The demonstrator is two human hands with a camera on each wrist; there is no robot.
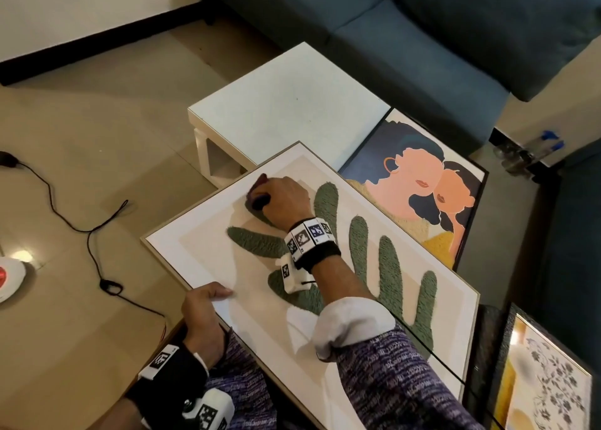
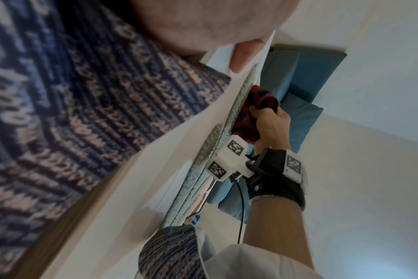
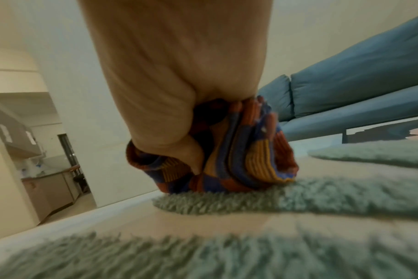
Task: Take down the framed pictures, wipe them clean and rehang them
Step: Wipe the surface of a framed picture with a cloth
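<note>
On the tiled floor [image 1: 97, 130] at the far left lies a black cable [image 1: 81, 228], with part of a white and red round object [image 1: 8, 275] at the picture's edge. Further right, the left hand [image 1: 203, 309] grips the left edge of the leaf picture [image 1: 208, 247], a light-framed panel with tufted green fronds on a pale ground; its thumb lies flat on the white border and the other fingers curl under the frame. In the left wrist view that thumb [image 2: 246, 54] presses on the border. The leaf picture lies tilted across the person's lap, its top corner over the white surface [image 1: 292, 101].

The right hand [image 1: 286, 198] is closed around a bunched cloth [image 1: 257, 192], striped in red, blue and orange, and presses it down onto the upper left part of the leaf picture, at the tip of a green frond. The right wrist view shows the cloth [image 3: 239, 151] crumpled in the fist and touching the tufted green pile.

Just right of the white surface, a dark-framed picture of two faces [image 1: 419, 189] lies partly beneath the leaf picture. A blue sofa [image 1: 406, 33] stands behind. At the lower right, a floral picture [image 1: 549, 381] leans in a thin frame.
</note>
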